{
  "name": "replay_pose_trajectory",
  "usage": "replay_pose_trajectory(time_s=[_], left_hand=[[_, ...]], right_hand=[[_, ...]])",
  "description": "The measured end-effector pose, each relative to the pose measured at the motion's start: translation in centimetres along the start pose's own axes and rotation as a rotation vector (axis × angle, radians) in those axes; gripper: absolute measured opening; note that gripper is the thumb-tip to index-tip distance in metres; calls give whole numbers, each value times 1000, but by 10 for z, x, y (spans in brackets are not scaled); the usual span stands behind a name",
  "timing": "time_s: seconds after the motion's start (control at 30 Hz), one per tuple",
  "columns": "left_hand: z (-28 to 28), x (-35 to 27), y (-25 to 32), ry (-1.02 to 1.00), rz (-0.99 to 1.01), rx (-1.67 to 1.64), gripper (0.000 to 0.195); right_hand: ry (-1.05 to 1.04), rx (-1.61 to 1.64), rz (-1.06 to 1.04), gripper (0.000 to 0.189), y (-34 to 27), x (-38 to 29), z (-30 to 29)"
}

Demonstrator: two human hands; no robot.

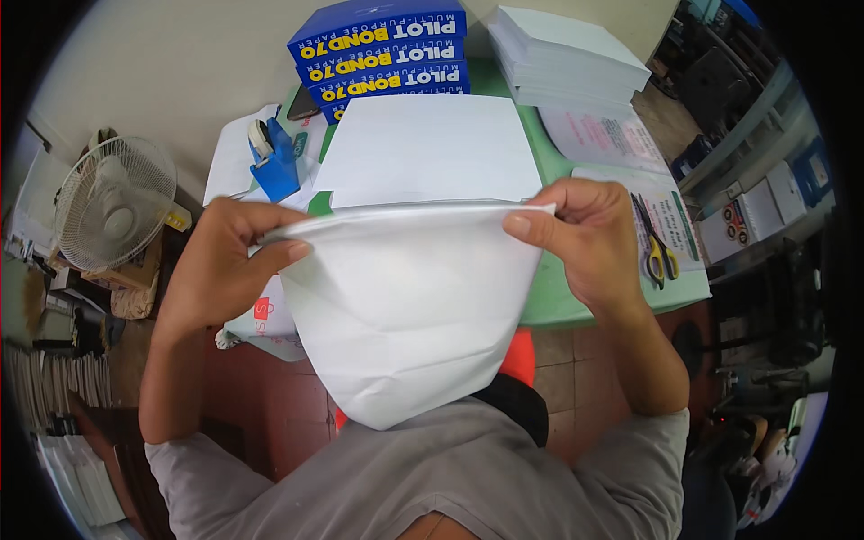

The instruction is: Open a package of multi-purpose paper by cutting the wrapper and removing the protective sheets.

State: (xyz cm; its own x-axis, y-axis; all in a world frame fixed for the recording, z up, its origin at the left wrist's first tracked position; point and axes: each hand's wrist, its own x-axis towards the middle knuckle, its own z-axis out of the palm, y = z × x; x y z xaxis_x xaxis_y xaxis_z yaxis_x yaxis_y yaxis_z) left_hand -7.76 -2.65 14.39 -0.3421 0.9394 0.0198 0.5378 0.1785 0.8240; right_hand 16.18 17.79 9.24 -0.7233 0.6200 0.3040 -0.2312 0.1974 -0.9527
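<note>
A creased white wrapper or pouch (405,290), whether paper or plastic I cannot tell, hangs from both hands toward my lap. My left hand (226,260) pinches its upper left corner between thumb and fingers. At the upper right corner, my right hand (594,246) grips it with the thumb on the near side. The top edge is stretched nearly straight between them. Just beyond that edge, white paper (432,152) lies flat on the green-covered table (567,290), its near end hidden behind the wrapper.
Blue boxes of Pilot Bond paper (385,54) are stacked against the wall, beside a tall pile of white paper (567,57). Left stand a blue tape dispenser (275,162) and a phone (302,104). Scissors (655,246) lie on printed plastic at right. A fan (115,202) stands left.
</note>
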Motion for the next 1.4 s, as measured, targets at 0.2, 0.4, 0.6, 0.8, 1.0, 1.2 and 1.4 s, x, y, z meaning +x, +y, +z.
replay_pose_trajectory(time_s=[0.2,0.4,0.6,0.8,1.0,1.2,1.4], left_hand=[[24,13,36,-81,355,363,20],[18,18,52,7,32,271,5],[-12,10,35,118,352,274,11],[-137,-55,-26,597,39,-82,18],[-146,-188,-157,1152,-41,-462,29],[-29,-196,-255,1212,-235,-1101,44],[-95,-81,-276,1363,-127,-893,36]], right_hand=[[-195,-64,-85,19,-15,20,50],[-207,-102,27,21,-16,23,62],[-255,-271,-25,25,10,5,46],[-135,-490,62,20,49,-38,-29],[95,-372,240,27,42,-62,-68],[123,-352,282,32,84,-47,-55],[194,-512,230,30,113,-48,-51]])
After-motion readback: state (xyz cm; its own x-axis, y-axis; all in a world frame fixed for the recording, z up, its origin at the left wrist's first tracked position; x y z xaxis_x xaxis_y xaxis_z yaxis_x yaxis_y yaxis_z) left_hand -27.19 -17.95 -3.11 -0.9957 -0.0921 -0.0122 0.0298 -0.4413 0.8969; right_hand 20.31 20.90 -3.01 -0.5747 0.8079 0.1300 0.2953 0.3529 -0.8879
